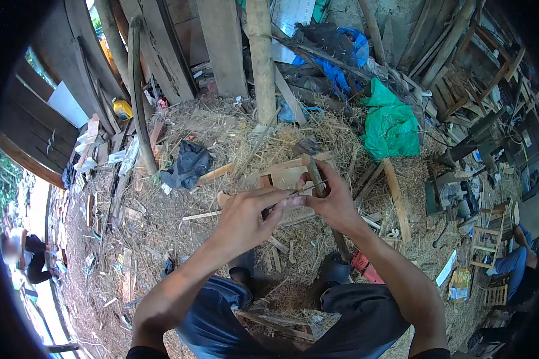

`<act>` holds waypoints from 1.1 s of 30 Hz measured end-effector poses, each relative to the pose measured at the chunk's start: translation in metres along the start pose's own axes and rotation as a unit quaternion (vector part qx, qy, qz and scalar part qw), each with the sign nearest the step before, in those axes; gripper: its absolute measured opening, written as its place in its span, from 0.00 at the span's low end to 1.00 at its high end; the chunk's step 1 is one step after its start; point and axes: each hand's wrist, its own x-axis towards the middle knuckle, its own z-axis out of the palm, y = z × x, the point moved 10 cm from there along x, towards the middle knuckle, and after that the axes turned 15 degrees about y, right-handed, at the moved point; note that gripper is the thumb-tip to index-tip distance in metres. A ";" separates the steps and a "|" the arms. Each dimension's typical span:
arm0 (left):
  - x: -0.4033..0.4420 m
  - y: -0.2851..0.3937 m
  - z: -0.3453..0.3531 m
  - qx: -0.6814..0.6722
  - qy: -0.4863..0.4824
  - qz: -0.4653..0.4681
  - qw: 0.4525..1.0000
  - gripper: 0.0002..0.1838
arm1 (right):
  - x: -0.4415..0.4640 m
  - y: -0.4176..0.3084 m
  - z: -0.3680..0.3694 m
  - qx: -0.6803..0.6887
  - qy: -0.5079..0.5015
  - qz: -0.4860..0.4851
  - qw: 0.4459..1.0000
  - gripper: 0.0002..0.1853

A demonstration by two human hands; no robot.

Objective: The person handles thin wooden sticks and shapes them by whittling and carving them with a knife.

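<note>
In the middle of the head view, my left hand [248,212] has its fingers closed round a thin dark tool whose slim tip points right. Close beside it, my right hand [335,200] grips a narrow wooden stick [313,170] that stands roughly lengthwise in front of me. The thin tip of the tool crosses the stick near my right fingers. Just behind both hands lies a pale wooden piece [284,173] on the littered ground. Exactly what my fingertips pinch is too small to tell.
A wooden post [262,66] rises ahead. Green plastic [392,122] and a black bag [188,164] lie on the shavings. A red tool [365,267] is by my right boot [334,272]. One person [30,257] is at far left, another [515,257] at far right.
</note>
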 end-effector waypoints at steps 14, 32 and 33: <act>0.002 -0.001 -0.001 0.013 0.003 0.016 1.000 0.08 | -0.001 -0.003 0.000 0.007 -0.004 -0.004 1.000 0.39; 0.005 -0.006 -0.003 0.053 0.017 0.026 0.998 0.10 | 0.001 0.006 -0.008 -0.006 -0.018 0.018 1.000 0.34; 0.006 -0.005 -0.005 0.051 0.023 0.027 0.998 0.10 | 0.003 0.011 -0.010 0.003 -0.035 0.023 0.999 0.31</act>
